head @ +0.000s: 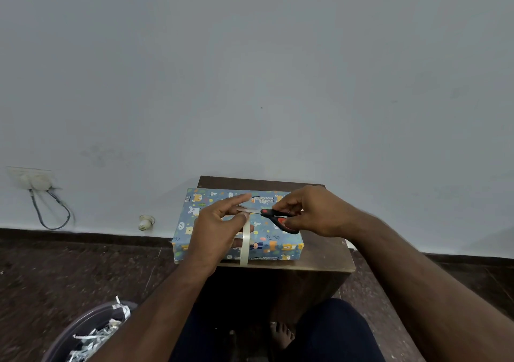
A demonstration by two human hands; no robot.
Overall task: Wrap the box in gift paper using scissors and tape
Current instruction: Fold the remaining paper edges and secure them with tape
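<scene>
A dark bin [83, 331] holding paper scraps [94, 334] stands on the speckled brown floor [69, 272] at lower left, well apart from the small wooden table [325, 258] at centre. On the grey wall [250, 69] behind, a socket plate [30, 178] with a looping cable [52, 214] sits far left, a small white fitting [146, 222] nearer the table.

The box [278, 245], already covered in blue animal-print gift paper, lies flat on the table, its left end overhanging the table's left edge and its front side along the front edge. Bare wood shows along the table's right edge and at its far edge behind the box.

The left hand [217, 228] hovers over the box's left half, forefinger extended, thumb and fingers pinching the top of a strip of clear tape [244, 242] that runs down over the box's front side to the table's front edge. The right hand [311, 211], above the box's right half, grips the black-and-red handles of the scissors [278, 218], fingers curled through the loops; the blades point left and meet the tape at the left fingertips [246, 215].
</scene>
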